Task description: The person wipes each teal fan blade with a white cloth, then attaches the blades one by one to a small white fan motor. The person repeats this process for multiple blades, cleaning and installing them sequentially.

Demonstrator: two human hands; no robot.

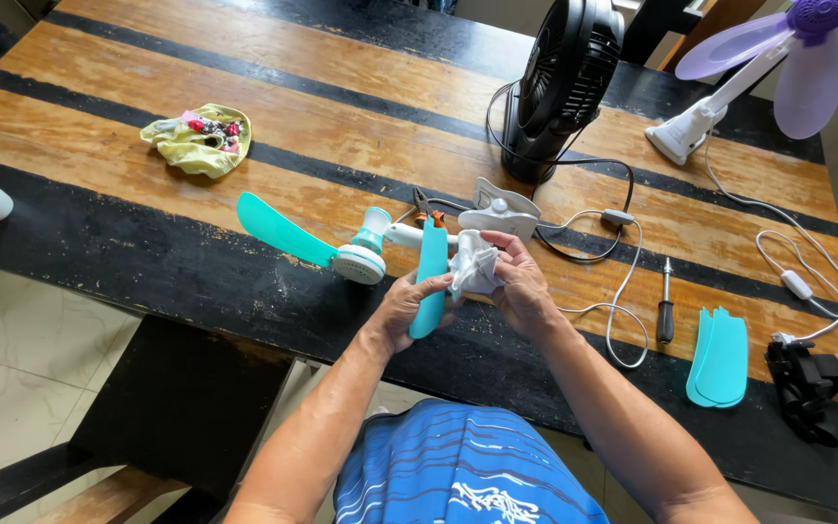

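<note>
1. Left hand [407,309]: forearm comes up from near edge, wrist bent slightly inward, palm toward the right. Fingers curled round the lower half of a teal blade [430,281], thumb on its left edge; blade held upright, just above the desk's near edge.
2. Right hand [521,287]: forearm in from near right, wrist cocked left. Fingers pressed together, pinching a crumpled white cloth [474,269] against the blade's right side, abt mid-height.
3. Both hands close together, near-centre of desk [147,243], over its dark near band.
4. Small fan [361,254] w/ white hub lies just left of the hands; one teal blade still on it, pointing far-left. Its white clip base [501,209] sits just far of the hands.
5. Pliers [426,208] w/ orange grips lie betw. hub and clip base.
6. Black fan [566,78] stands far of centre; cords loop on desk to its right.
7. Screwdriver [665,306] lies right of the right hand; two spare teal blades [720,357] stacked further right.
8. Purple fan [788,49] at far right, white clip on desk.
9. Yellow rag [198,139] far left, well apart from hands.
10. Black clamp [807,383] at near right edge.
</note>
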